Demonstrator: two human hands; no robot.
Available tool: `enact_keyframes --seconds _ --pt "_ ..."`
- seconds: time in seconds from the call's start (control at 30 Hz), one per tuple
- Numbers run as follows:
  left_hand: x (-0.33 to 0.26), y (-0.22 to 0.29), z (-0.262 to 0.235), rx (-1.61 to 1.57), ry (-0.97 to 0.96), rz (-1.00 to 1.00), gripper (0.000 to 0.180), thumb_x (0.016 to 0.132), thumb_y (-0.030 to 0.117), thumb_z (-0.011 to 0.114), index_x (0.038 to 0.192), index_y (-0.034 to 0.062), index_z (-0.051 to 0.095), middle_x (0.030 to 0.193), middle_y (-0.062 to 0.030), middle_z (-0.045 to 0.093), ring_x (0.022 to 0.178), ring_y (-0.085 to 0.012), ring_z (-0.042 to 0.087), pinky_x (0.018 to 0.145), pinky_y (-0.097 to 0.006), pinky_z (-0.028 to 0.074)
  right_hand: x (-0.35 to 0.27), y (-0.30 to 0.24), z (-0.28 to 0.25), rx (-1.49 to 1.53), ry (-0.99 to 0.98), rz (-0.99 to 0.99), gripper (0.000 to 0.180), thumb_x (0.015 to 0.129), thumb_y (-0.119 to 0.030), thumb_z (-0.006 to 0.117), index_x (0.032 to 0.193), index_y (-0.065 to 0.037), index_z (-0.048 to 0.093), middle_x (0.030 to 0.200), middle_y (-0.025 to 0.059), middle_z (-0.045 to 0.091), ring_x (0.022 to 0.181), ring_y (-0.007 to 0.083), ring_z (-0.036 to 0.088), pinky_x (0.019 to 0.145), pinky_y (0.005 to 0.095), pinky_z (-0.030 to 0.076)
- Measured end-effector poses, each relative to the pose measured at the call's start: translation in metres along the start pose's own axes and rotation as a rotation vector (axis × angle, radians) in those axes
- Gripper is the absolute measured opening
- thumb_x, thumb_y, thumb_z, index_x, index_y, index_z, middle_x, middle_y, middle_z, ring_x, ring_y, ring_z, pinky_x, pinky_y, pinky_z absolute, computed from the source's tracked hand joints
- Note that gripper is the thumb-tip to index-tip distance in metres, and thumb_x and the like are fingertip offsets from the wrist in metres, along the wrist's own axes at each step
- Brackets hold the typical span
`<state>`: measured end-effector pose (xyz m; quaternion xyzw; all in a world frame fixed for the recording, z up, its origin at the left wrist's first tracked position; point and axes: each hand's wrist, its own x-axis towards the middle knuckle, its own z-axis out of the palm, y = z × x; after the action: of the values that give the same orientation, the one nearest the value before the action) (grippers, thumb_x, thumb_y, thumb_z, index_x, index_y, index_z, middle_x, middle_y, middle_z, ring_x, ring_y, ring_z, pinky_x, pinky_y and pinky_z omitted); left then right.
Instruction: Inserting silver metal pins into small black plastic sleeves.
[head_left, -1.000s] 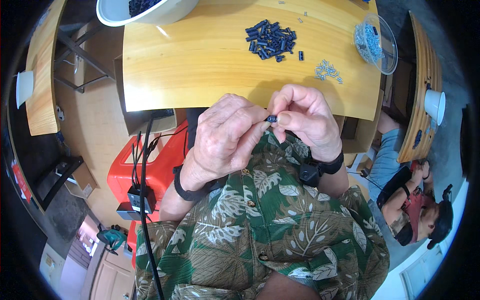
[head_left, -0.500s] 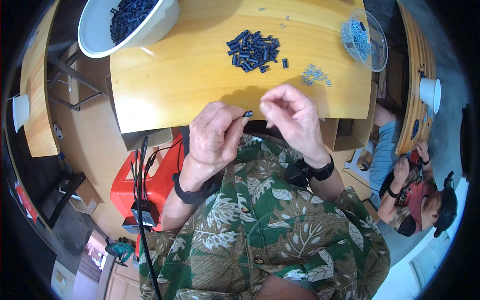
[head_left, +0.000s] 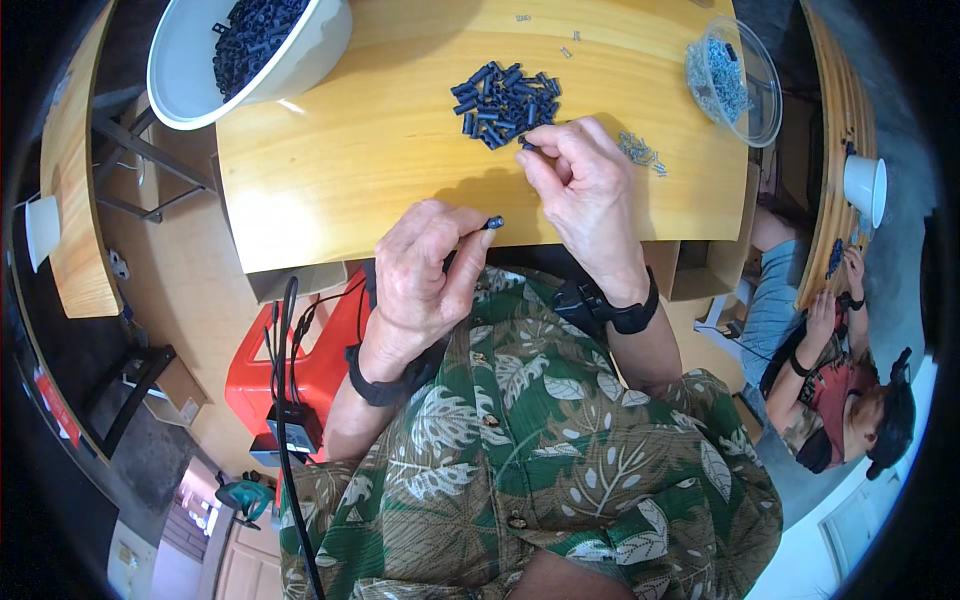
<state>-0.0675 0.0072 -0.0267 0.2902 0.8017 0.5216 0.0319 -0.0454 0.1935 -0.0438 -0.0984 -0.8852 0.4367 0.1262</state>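
Note:
Between the thumb and index finger of my left hand is a small black plastic sleeve, its short end sticking out over the table's near edge. My right hand is farther forward, its thumb and fingertips closed on another small black sleeve at the near right edge of a loose pile of black plastic sleeves. Small silver screws lie in a scattered heap just beyond my right hand, which partly hides them.
A white tub full of black pieces stands at the far left. A clear round bowl of silver screws sits at the far right edge. Several loose screws lie at the back. Another person sits at a table on the right.
My right hand has moved away from my left, forward to the pile's near edge, and its fingertips have closed on a sleeve there. My left hand stays nearly still with its sleeve.

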Motion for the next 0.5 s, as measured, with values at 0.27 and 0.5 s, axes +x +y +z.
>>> enact_keyframes --seconds 0.27,0.5 --pt "-0.003 -0.003 -0.001 0.002 0.011 -0.001 0.015 0.081 -0.004 0.070 0.092 0.0018 0.063 0.073 -0.0094 0.061 0.062 -0.0214 0.060 0.057 -0.031 0.047 -0.008 -0.006 -0.011 0.206 -0.023 0.156 0.010 0.086 0.001 0.068 0.096 0.001 0.065 0.084 0.0063 0.062 0.066 0.0108 0.059 0.057 0.0249 0.049" --pt "-0.003 -0.005 0.000 -0.005 0.007 0.005 0.013 0.081 -0.004 0.070 0.091 0.0013 0.063 0.073 -0.0094 0.061 0.062 -0.0210 0.059 0.057 -0.031 0.047 -0.013 0.000 -0.016 0.281 -0.061 0.312 0.008 0.091 0.001 0.063 0.099 0.001 0.064 0.089 0.0052 0.065 0.070 0.0079 0.061 0.059 0.0223 0.050"
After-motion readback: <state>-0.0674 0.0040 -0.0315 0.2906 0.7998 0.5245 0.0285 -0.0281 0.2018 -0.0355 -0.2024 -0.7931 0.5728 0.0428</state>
